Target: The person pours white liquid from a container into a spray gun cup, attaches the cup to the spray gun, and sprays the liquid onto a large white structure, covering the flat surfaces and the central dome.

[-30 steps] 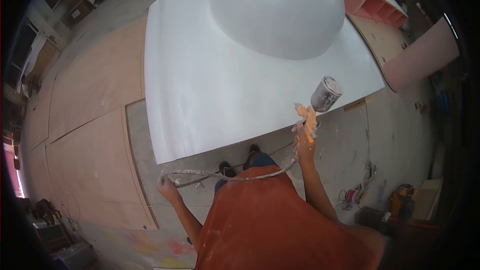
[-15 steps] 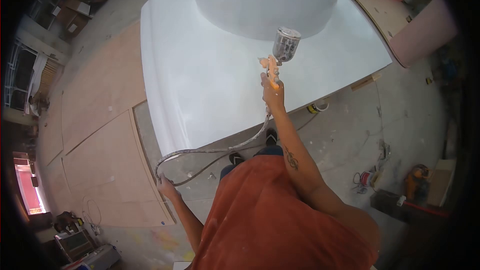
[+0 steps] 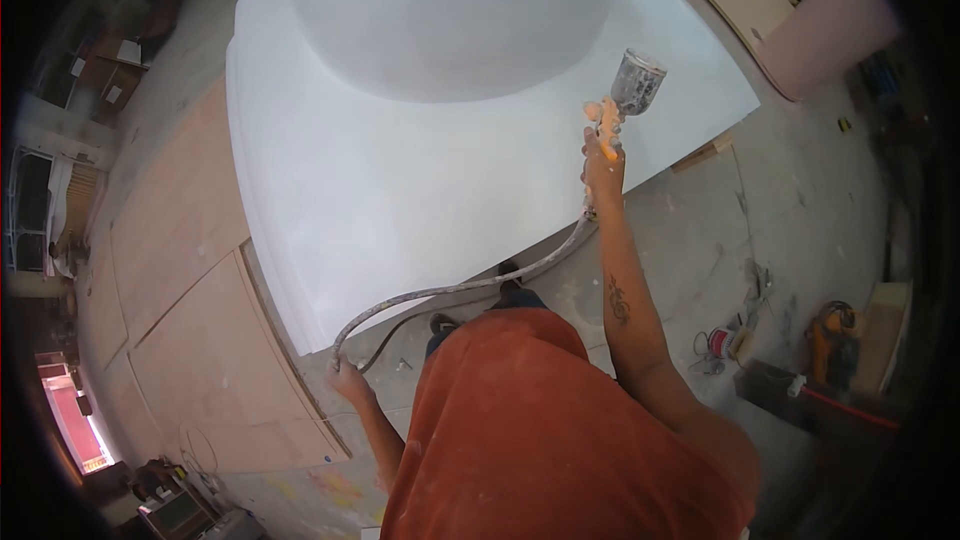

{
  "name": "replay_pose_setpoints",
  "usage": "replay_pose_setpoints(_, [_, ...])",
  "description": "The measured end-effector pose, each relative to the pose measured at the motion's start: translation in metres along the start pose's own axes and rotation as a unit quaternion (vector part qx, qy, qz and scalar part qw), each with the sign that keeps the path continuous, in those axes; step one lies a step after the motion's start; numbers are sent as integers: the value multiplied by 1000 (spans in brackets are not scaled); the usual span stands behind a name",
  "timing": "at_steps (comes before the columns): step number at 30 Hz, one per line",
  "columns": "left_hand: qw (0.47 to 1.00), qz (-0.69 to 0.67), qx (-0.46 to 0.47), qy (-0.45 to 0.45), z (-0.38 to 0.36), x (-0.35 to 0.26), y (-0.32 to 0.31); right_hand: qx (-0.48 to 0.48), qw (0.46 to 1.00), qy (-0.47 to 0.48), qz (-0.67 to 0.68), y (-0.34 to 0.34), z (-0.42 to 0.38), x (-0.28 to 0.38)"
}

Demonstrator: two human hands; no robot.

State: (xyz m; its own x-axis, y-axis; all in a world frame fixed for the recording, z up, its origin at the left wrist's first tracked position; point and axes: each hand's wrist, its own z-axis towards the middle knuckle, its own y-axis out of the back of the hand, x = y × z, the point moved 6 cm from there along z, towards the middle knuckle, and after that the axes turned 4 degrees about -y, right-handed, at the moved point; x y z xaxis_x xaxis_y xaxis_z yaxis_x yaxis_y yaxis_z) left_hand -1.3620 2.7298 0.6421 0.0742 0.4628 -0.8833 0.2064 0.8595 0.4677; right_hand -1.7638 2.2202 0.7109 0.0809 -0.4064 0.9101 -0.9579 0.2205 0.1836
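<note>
My right hand is wrapped round the handle of a spray gun, which is crusted with orange and pale paint. On top of the gun a spattered metal cup leans to the right. The gun is held over the right part of a large white panel with a big rounded dome rising from it. From the handle a paint-stained hose curves down and left to my left hand, whose fingers are closed round it beside the panel's near left corner.
Large tan boards lie on the floor to the left. At the right are a pink cylinder, a red and white reel and an orange tool. My shoes are near the panel's front edge.
My right hand has moved right with the spray gun, and the hose has followed. The view has shifted, so the dome appears further left. My left hand keeps its hold on the hose.
</note>
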Motion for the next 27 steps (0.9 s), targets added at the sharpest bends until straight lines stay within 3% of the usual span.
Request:
replay_pose_setpoints(3, [996, 49, 58, -37, -10, -23, -29, -25, 999, 32, 1, 28, 45, 9])
replay_pose_setpoints(5, [998, 21, 58, -9, -26, -34, -45, -36, 996, 80, 14, 43, 64, 23])
replay_pose_setpoints(9, [994, -45, 75, 61, -34, -39, -57, -42, 991, 88, 89, 52, 63, 42])
replay_pose_setpoints(13, [991, -106, 70, 51, -31, -28, -54, -25, 993, 37, 113, 54, 58, 25])
replay_pose_setpoints(16, [987, -136, 0, 88, -18, -10, -26, 50, 991, -24, 122, 33, 17, -1])
replay_pose_setpoints(18, [992, -66, 80, 66, 9, -4, -2, 62, 990, -34, 125, 9, -21, -12])
replay_pose_setpoints(23, [991, -85, 23, 99, 54, 106, 54, 109, 985, -62, 122, -50, -94, -25])
replay_pose_setpoints(27, [989, -75, -24, 126, 18, 120, 95, 149, 979, -66, 120, -50, -122, -22])
